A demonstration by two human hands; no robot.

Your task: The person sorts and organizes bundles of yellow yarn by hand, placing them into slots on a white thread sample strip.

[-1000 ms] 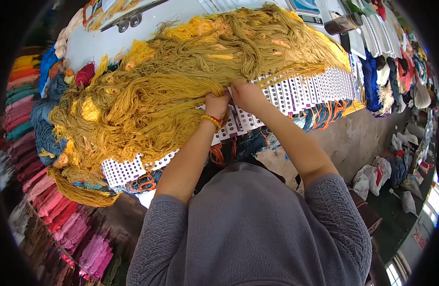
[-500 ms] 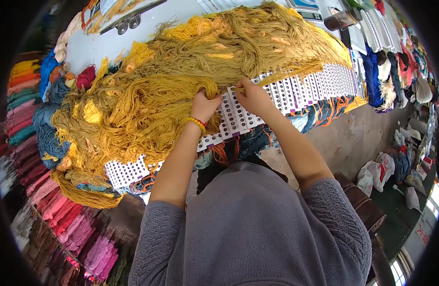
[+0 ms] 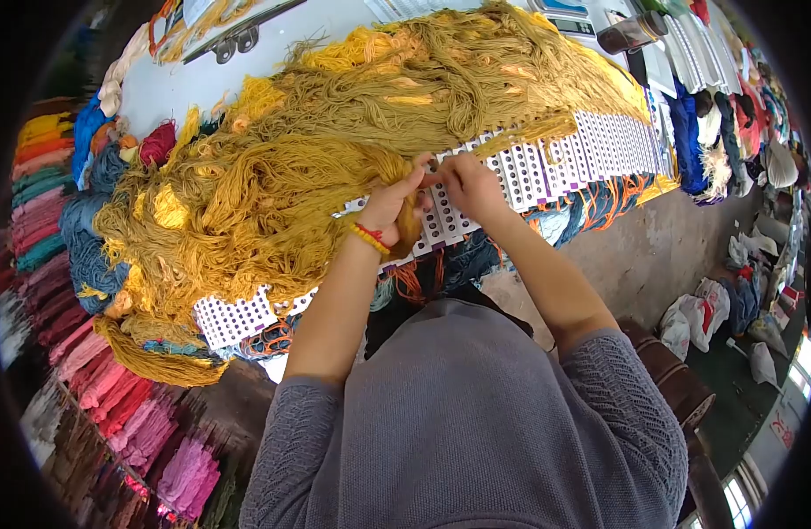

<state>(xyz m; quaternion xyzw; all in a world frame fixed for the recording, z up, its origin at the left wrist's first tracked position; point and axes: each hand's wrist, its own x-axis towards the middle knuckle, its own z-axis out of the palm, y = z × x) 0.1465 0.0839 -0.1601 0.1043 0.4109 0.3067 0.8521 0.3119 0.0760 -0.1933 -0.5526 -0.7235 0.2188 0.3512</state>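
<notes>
A long heap of mustard and olive yarn covers much of the white table. My left hand, with a yellow and red bead bracelet at the wrist, is closed around a hank of the olive yarn at the heap's front edge. Close beside it, my right hand is closed in a pinch, its fingertips near the left fingertips. Thin mustard strands run rightward from it over white cards with rows of dark holes. What lies between the right fingertips is mostly hidden.
Dark blue and orange yarn hangs below the cards. Blue hanks sit at the heap's left end, near racks of coloured skeins. A dark jar lies at the back right. Plastic bags rest on the floor.
My left hand has turned and moved right, drawing the hank toward me. My right hand has shifted slightly closer to it. The strands on the cards have slid a little left.
</notes>
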